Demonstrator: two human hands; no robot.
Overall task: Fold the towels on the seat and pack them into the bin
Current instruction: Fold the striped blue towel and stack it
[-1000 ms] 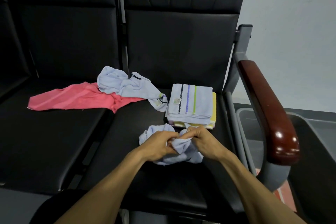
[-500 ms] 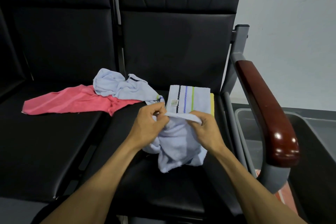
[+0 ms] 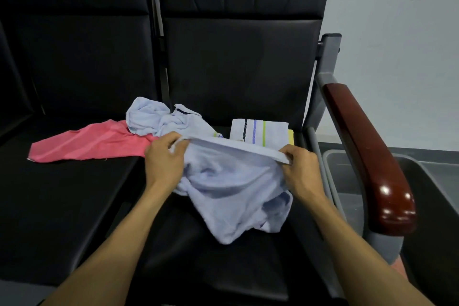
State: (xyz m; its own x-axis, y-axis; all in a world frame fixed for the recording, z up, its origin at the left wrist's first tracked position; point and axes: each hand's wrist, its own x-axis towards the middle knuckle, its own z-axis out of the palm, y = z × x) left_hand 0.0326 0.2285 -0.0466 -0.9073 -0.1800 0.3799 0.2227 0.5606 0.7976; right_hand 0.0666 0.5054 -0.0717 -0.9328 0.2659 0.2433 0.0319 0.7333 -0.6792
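Observation:
A pale blue towel (image 3: 233, 189) hangs crumpled over the black seat (image 3: 173, 256), its top edge stretched between my hands. My left hand (image 3: 165, 159) pinches the left end of that edge and my right hand (image 3: 299, 171) pinches the right end. Behind them lies a folded striped towel (image 3: 258, 130) on top of a yellow one (image 3: 291, 136). Another crumpled pale blue towel (image 3: 161, 119) rests partly on a pink towel (image 3: 92, 140) spread across the left seat. The grey bin (image 3: 407, 181) stands on the floor to the right of the chair.
A dark red wooden armrest (image 3: 367, 151) on a grey metal frame separates the seat from the bin. Tall black backrests (image 3: 236, 62) close off the far side. A white wall is at the upper right.
Both hands have lifted the pale blue towel off the seat and moved apart, pulling its top edge taut; earlier it was a bunched wad between them.

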